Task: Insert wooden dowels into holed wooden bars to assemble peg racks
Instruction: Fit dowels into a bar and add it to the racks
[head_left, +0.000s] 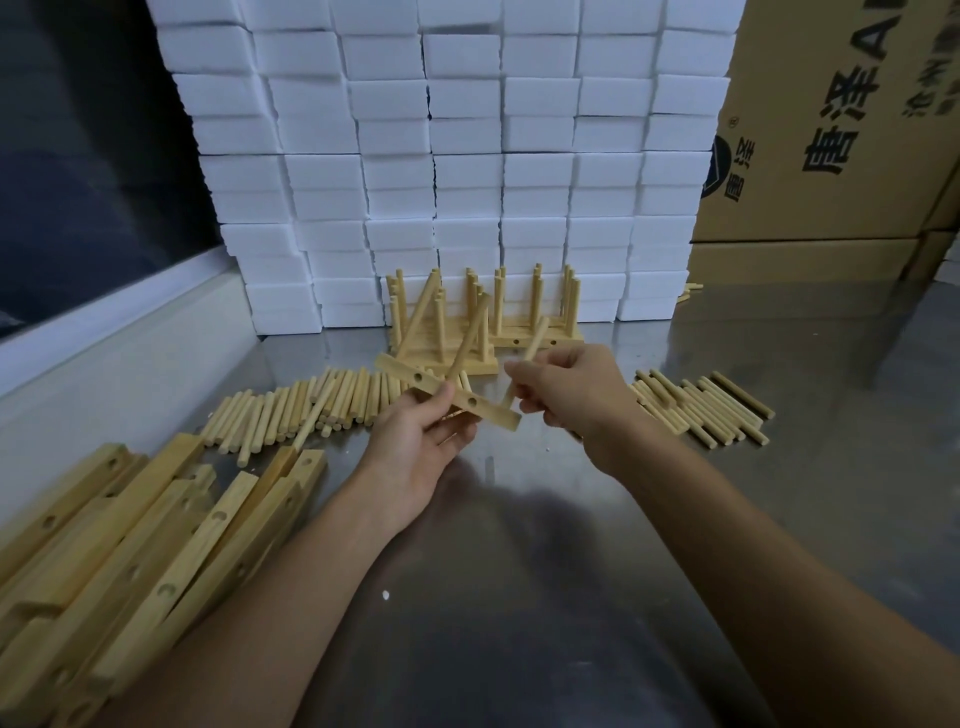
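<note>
Holding bar (448, 398) in left hand (415, 447), right hand (566, 395) fingers pinching dowel (524, 364); I'd square its tip to the hole before pushing.

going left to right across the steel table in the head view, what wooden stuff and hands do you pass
pile of holed bars → left row of loose dowels → left hand holding a holed bar → right hand pinching a dowel → right row of loose dowels
</note>
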